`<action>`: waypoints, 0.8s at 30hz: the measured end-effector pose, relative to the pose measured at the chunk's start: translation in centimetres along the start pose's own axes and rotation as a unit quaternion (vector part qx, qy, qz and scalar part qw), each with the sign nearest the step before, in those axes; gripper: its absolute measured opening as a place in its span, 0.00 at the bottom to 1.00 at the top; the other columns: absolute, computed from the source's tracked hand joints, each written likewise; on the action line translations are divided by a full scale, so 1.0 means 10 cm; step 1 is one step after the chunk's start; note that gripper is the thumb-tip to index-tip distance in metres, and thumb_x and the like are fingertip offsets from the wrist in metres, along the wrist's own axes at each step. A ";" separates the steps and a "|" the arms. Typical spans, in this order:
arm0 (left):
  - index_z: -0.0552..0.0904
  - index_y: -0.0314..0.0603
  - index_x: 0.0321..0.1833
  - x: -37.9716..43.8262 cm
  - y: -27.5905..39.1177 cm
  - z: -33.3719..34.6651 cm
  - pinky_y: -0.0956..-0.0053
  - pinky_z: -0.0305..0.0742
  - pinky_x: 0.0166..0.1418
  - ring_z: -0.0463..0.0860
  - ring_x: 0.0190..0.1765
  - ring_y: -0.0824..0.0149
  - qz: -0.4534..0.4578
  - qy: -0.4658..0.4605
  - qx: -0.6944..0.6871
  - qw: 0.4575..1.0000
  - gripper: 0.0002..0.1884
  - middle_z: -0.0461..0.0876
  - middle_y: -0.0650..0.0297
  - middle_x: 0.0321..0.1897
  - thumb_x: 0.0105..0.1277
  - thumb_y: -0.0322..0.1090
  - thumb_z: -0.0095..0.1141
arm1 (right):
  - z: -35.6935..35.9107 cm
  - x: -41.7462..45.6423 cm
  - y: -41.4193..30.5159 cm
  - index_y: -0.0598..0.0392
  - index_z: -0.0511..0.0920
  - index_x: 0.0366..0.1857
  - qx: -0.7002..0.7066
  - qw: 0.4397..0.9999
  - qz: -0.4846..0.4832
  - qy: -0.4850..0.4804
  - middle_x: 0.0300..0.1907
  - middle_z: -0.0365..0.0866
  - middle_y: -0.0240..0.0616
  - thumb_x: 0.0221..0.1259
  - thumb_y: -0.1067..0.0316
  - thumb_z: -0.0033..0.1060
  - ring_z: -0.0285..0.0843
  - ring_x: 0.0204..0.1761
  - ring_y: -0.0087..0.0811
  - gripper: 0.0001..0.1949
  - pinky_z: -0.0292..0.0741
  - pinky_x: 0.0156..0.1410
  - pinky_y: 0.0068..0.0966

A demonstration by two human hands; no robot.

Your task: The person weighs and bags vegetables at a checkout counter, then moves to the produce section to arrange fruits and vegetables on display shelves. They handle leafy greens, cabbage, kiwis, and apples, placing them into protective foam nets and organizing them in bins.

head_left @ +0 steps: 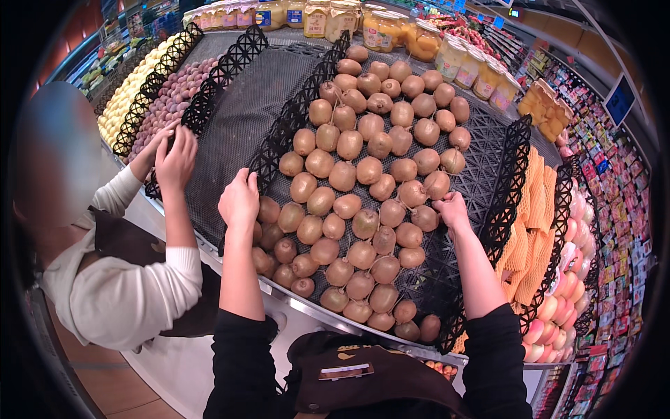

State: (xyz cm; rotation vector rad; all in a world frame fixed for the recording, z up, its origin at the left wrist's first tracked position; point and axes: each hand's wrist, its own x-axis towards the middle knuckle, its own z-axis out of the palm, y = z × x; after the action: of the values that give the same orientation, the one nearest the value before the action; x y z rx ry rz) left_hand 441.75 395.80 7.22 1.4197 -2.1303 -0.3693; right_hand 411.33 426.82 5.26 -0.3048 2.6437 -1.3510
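Brown kiwifruit [369,170] lie spread over a black plastic display bed, some with thin pale strands between them. My left hand [238,201] is closed around the top edge of a black lattice divider [293,115] on the left side of the kiwifruit. At the right edge of the fruit, the bent fingers of my right hand [454,212] touch a kiwifruit [425,218], just below another kiwifruit [436,185]. Its fingertips are partly hidden, so I cannot tell whether they grip anything.
A co-worker's hands [175,157] are at another lattice divider [225,73] on the left, beside purple fruit [180,86]. Jars of fruit [379,30] line the back. On the right, beyond a divider [505,173], lie orange netting sleeves [528,230] and pink-yellow fruit [555,314].
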 end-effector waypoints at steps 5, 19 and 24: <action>0.80 0.50 0.58 -0.05 0.03 -0.05 0.54 0.78 0.53 0.85 0.49 0.45 -0.030 -0.009 -0.017 0.999 0.17 0.86 0.49 0.44 0.73 0.47 0.48 | -0.01 -0.02 -0.06 0.59 0.71 0.42 0.036 0.999 0.019 -0.018 0.32 0.79 0.37 0.51 0.72 0.69 0.76 0.25 0.28 0.17 0.74 0.34 0.28; 0.74 0.38 0.63 -1.86 1.60 0.48 0.57 0.66 0.68 0.71 0.65 0.50 0.394 -0.168 -0.287 0.857 0.25 0.76 0.51 0.59 0.64 0.36 0.61 | 0.01 -0.07 -0.23 0.53 0.70 0.44 0.240 0.968 0.069 0.021 0.34 0.76 0.32 0.63 0.75 0.49 0.72 0.28 0.24 0.08 0.74 0.36 0.25; 0.74 0.41 0.64 -1.96 1.91 0.62 0.57 0.68 0.64 0.72 0.62 0.50 0.391 -0.148 -0.206 0.885 0.27 0.71 0.54 0.59 0.61 0.37 0.64 | -0.17 0.07 -0.36 0.58 0.70 0.46 0.400 0.905 0.141 0.023 0.36 0.76 0.41 0.62 0.73 0.45 0.76 0.29 0.32 0.10 0.72 0.34 0.30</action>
State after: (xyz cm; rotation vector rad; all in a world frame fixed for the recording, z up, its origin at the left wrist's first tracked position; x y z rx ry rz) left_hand 429.31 420.93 6.23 0.2169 -2.4567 -0.6828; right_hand 410.69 425.87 9.14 0.2133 1.8204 -2.1567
